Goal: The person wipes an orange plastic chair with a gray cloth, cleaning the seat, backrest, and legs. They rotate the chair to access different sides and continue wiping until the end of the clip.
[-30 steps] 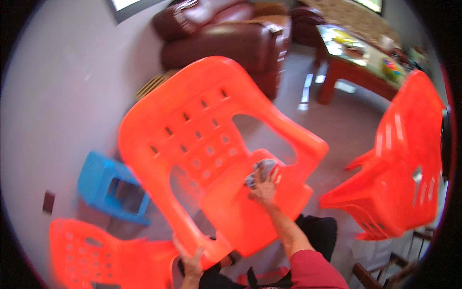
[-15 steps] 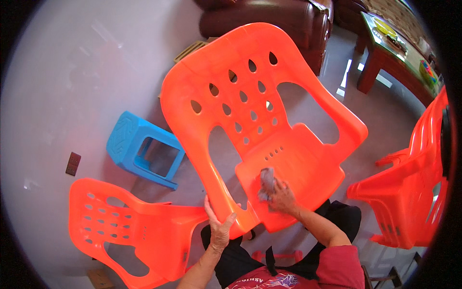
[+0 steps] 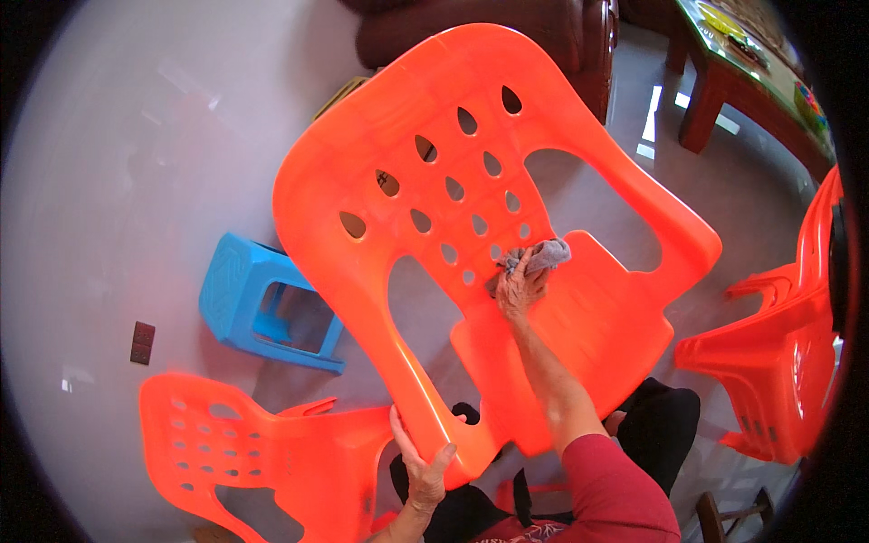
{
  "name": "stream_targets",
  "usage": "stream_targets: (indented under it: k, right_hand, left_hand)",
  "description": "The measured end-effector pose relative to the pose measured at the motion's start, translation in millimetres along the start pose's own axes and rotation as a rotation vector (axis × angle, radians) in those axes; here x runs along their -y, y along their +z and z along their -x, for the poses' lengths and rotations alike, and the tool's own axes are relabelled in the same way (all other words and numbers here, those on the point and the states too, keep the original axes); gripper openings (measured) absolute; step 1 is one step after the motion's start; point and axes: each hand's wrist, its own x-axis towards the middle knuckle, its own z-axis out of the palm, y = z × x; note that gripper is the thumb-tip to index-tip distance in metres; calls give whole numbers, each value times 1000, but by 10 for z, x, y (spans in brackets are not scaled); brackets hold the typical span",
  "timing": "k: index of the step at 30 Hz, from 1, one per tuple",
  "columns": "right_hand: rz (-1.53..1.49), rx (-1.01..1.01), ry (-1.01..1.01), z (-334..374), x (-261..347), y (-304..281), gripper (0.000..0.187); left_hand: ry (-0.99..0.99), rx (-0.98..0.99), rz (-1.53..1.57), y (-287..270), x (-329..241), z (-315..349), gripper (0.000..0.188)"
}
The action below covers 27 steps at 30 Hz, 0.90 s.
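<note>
An orange plastic armchair (image 3: pixel 579 317) with drop-shaped holes in its backrest stands tilted in front of me. My left hand (image 3: pixel 424 466) grips the front end of its left armrest, thumb on top and fingers underneath. In my right hand (image 3: pixel 523 288) is a crumpled grey cloth (image 3: pixel 548 256), pressed where the seat meets the backrest. Part of the cloth shows on either side of the fingers. My right forearm crosses over the seat and hides some of it.
A second orange chair (image 3: pixel 312 452) stands at the lower left, near a blue plastic stool (image 3: pixel 237 294). Stacked orange chairs (image 3: pixel 769 353) are at the right. Farther back are a brown leather sofa (image 3: pixel 471 41) and a wooden table (image 3: pixel 711 100). A socket plate (image 3: pixel 141 343) is on the pale wall.
My right hand has moved the cloth up from the front left of the seat to the base of the backrest. The chair appears slightly larger and nearer; my left hand keeps its hold.
</note>
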Motion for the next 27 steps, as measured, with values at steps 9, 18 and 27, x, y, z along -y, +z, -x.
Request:
stream_targets:
  k: [9, 18, 27]
  right_hand:
    - [-986, 304, -27, 178, 1445, -331, 74]
    - [-383, -117, -671, -781, 1549, -482, 80]
    - [-251, -196, -256, -660, 503, -231, 82]
  left_hand:
    - [-24, -20, -5, 29, -54, -19, 94]
    - [-33, -42, -44, 10, 16, -10, 99]
    - [-55, -23, -21, 53, -17, -6, 93]
